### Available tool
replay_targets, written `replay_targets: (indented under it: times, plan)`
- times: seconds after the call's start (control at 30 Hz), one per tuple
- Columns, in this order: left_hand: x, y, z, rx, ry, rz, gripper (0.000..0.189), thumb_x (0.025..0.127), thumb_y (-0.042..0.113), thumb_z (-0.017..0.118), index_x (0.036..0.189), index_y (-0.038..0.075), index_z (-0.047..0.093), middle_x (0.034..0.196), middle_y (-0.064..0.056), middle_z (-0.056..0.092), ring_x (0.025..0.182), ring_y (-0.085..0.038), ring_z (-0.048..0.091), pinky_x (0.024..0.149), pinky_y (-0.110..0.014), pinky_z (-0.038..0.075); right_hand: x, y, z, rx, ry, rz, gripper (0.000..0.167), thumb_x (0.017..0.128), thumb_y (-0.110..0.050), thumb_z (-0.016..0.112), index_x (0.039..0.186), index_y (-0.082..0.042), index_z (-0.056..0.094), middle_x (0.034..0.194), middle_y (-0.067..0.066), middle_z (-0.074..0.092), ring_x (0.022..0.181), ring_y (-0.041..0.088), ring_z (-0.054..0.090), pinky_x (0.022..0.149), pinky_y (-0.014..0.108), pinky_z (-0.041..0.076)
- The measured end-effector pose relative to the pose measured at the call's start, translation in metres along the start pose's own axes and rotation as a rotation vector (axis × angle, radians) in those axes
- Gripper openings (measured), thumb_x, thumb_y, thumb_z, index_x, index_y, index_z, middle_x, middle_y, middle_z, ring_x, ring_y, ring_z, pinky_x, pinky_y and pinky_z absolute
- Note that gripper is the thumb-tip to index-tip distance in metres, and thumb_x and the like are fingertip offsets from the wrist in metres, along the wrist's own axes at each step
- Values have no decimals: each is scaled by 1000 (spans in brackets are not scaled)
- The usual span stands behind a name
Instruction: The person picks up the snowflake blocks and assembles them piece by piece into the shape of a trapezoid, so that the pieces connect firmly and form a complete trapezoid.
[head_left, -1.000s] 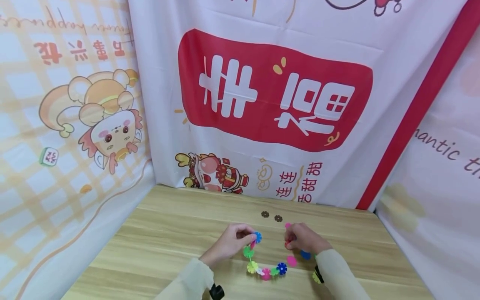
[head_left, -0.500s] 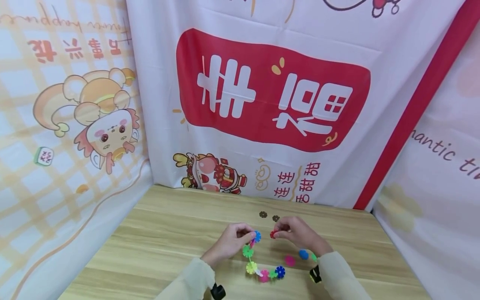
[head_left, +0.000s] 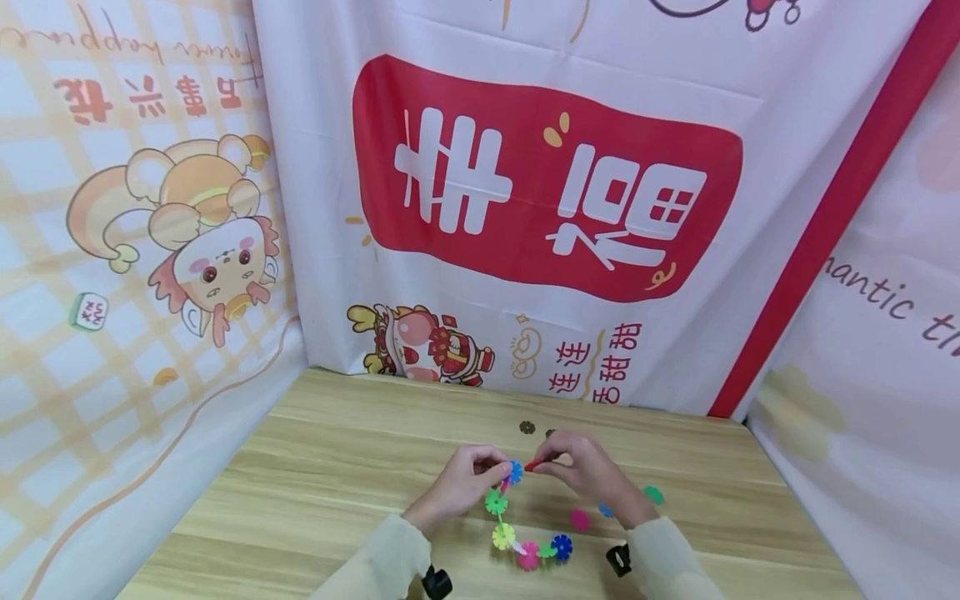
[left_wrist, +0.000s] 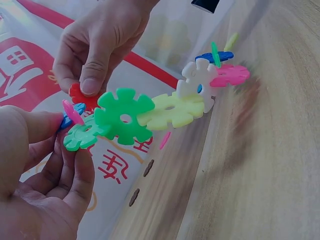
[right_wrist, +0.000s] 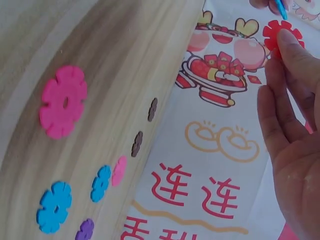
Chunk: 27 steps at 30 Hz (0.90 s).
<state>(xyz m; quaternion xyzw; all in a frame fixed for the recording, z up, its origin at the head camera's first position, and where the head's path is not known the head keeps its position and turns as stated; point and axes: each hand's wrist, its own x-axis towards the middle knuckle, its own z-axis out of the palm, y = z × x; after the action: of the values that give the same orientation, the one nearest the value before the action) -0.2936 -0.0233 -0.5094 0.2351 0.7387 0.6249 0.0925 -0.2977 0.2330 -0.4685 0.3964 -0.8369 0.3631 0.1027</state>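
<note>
My left hand pinches a blue snowflake disc at the top end of a chain of slotted plastic discs. The chain curves down through a green disc and a yellow disc, then a white disc and a pink disc, to a dark blue disc. Between thumb and fingers, my right hand holds a red snowflake disc. Its edge is right at the blue disc, facing it.
On the wooden table, loose pink, blue and green discs lie under and beside the right forearm. Brown discs lie near the back edge. A purple disc shows in the right wrist view. Printed cloth hangs behind.
My right hand has lifted the red disc and brought it leftward to the blue disc, turning it edge-on. The left hand and chain stay almost in place.
</note>
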Motion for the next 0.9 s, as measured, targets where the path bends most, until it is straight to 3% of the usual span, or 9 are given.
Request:
replay_targets:
  times: [0.13,0.37,0.53,0.7,0.9]
  plan:
    - [1,-1,0,11,3,13,20,106,28,67,109,11,76,95,-10,75,78,-14,64,64,-18,52,1,-3,5,-39,45,-91,17,85,-1,84,96,-10,77,92,0,78,83,10,74,78,23,63]
    - [-3,2,3,-11,20,38,15,104,21,68,105,8,77,94,-18,75,75,-13,64,62,-16,51,4,-13,10,-153,122,-291,23,77,5,87,94,-8,79,90,3,79,81,12,75,77,17,61]
    - [-5,7,6,-19,25,50,13,103,17,70,103,7,78,93,-12,76,75,-13,65,63,-16,52,6,-20,6,-254,152,-416,23,75,7,89,91,-7,80,86,2,78,77,9,74,77,9,57]
    - [-2,9,2,40,-7,51,16,103,26,71,108,12,77,97,-7,76,83,-20,69,69,-18,56,10,-27,-4,-278,79,-393,21,77,4,89,91,-8,79,89,1,78,81,9,74,80,9,57]
    - [1,9,3,54,-94,19,29,100,36,74,124,19,75,115,-9,76,96,-18,74,82,-24,61,13,-35,-13,-238,-33,-336,19,83,3,85,96,-9,79,96,2,80,88,12,76,84,13,59]
